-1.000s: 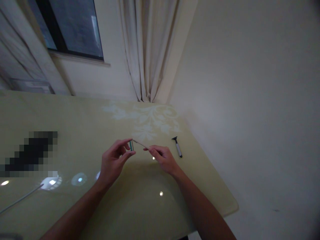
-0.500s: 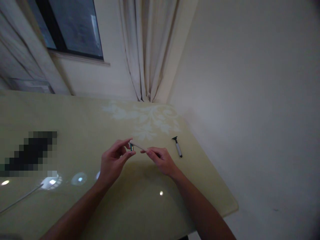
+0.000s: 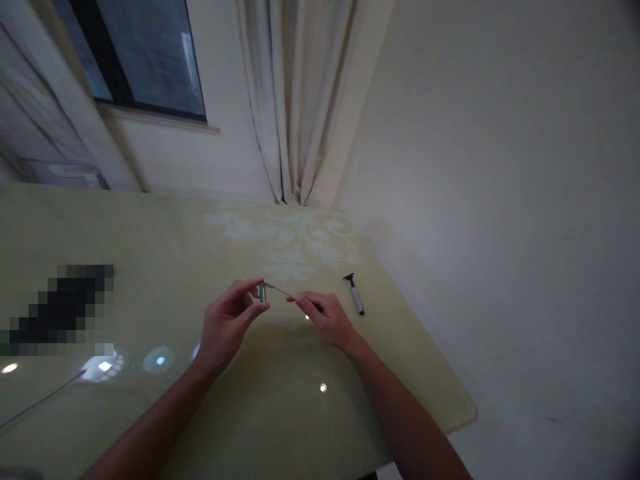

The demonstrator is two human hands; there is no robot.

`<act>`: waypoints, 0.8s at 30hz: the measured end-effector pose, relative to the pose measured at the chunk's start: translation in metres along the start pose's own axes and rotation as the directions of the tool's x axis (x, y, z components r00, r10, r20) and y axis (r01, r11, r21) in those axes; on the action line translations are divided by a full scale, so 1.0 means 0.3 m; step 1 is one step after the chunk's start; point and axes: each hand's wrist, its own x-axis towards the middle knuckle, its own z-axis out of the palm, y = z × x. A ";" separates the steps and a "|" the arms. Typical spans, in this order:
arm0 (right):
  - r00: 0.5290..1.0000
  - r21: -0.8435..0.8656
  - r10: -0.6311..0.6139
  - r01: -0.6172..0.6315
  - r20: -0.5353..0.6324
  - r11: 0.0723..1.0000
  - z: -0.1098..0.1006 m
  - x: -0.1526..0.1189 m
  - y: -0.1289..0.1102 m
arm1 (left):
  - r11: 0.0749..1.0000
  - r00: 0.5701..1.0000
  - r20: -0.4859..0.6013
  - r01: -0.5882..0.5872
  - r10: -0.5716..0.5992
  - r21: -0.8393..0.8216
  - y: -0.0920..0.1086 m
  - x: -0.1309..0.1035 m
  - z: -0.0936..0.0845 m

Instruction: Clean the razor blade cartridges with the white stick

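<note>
Between the thumb and fingertips of my left hand (image 3: 231, 319) is a small razor cartridge (image 3: 261, 292) with a green face, held on end by its two ends. My right hand (image 3: 325, 317) pinches a thin pale stick (image 3: 281, 290), which slants up to the left. The stick's far tip meets the upper end of the cartridge; whether it presses there I cannot tell. Both hands are over the pale green table (image 3: 280, 427). A razor (image 3: 355, 295) with a black head and a grey handle lies just beyond my right hand.
A dark pixelated shape (image 3: 63, 310) covers part of the table's left side. A thin white cable (image 3: 45, 400) runs along the left front. Behind the table hang curtains (image 3: 295, 100) beside a window (image 3: 150, 53). A bare wall (image 3: 500, 200) rises along the right edge.
The cartridge has turned slightly, so its green face shows more. My right hand has shifted a little to the right, and the stick appears thinner. The razor stays put.
</note>
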 end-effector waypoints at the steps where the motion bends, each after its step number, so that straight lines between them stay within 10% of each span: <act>1: 1.000 -0.005 0.004 -0.005 -0.016 1.000 -0.003 0.000 0.000 | 1.000 1.000 0.004 0.012 -0.012 0.004 0.001 0.000 0.000; 24: 0.999 -0.034 -0.024 0.025 0.041 0.999 -0.005 0.002 0.010 | 0.998 0.998 -0.020 0.066 -0.066 -0.018 0.002 0.003 0.006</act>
